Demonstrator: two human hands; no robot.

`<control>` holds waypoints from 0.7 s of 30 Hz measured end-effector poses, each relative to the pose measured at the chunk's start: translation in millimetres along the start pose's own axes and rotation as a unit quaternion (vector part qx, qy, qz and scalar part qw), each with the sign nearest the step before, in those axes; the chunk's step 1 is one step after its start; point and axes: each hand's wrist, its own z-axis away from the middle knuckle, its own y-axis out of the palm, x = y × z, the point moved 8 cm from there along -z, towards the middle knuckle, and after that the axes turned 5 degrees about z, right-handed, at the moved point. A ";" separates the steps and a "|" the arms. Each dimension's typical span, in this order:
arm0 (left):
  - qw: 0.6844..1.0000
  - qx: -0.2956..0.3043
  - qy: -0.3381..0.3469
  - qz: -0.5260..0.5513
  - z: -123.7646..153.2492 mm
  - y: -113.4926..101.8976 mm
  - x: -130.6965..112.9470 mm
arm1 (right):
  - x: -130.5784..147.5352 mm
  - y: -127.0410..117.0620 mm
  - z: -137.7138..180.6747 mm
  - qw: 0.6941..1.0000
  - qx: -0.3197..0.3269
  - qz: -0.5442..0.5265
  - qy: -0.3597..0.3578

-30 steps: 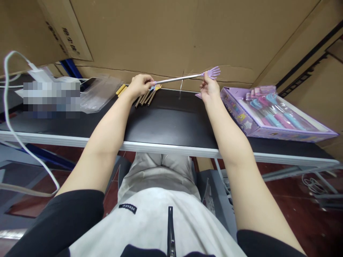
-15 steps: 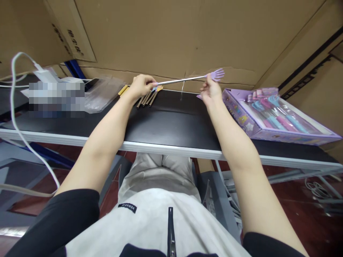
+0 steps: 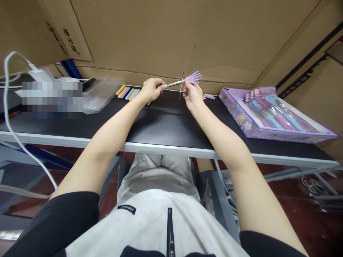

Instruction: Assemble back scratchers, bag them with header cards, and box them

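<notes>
A telescopic back scratcher (image 3: 174,84) with a metal rod and a purple hand-shaped head (image 3: 194,77) is held between my two hands above the table. My left hand (image 3: 154,89) is closed around its left end, which is mostly hidden by the fingers. My right hand (image 3: 193,93) pinches it just below the purple head. Just left of my left hand lies a row of yellow, purple and blue handles (image 3: 131,94). Under that hand a dark rod end (image 3: 149,104) shows; the rest of it is hidden.
On the right stands an open purple display box (image 3: 268,132) with packaged pink and blue scratchers. Small purple pieces (image 3: 209,96) lie beside it. Clear plastic bags (image 3: 100,94) and a white cable (image 3: 10,107) are at left. A cardboard wall (image 3: 160,35) rises behind the black table.
My hands have come closer together, and the rod between them now looks much shorter. My right hand moved left; my left hand moved slightly right, uncovering the coloured handles and covering the rods.
</notes>
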 end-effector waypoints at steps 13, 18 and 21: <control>0.993 -0.052 -0.071 -0.072 1.5 -65.0 51.8 | 43.0 -106.1 -38.4 0.983 -0.152 -0.095 0.032; 0.992 -0.064 -0.069 -0.083 2.0 -69.5 55.6 | 35.9 -118.2 -39.4 0.980 -0.162 -0.099 0.049; 0.994 -0.069 -0.052 -0.072 1.8 -69.5 48.5 | 30.9 -111.6 -40.4 0.981 -0.144 -0.122 0.043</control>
